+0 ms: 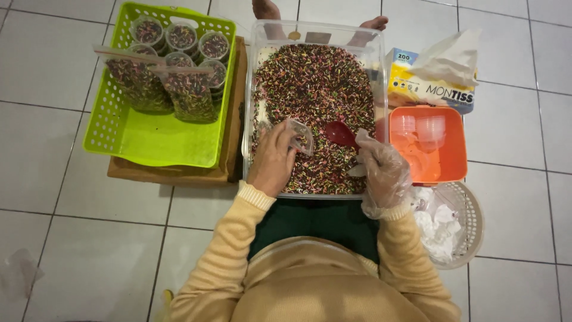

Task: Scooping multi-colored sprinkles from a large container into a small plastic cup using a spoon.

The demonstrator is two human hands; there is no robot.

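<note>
I see the left hand (273,160) over the near left part of the clear plastic tub (255,89), which is full of multicoloured sprinkles (316,89). Its fingers are pinching a small clear plastic cup (300,136), tilted just above the sprinkles. The right hand (384,173) wears a thin transparent glove, and its fingers are closed around the handle of a red spoon (339,133); the bowl of the spoon lies on the sprinkles, just to the right of the cup.

To the left of the tub a green basket (128,137) stands on a brown board and holds filled cups and two filled bags at its far end. To the right there is an orange tray (456,158) with empty cups, a tissue box (429,89) farther away, and a white round basket (471,223) nearer, all on the tiled floor (53,179).
</note>
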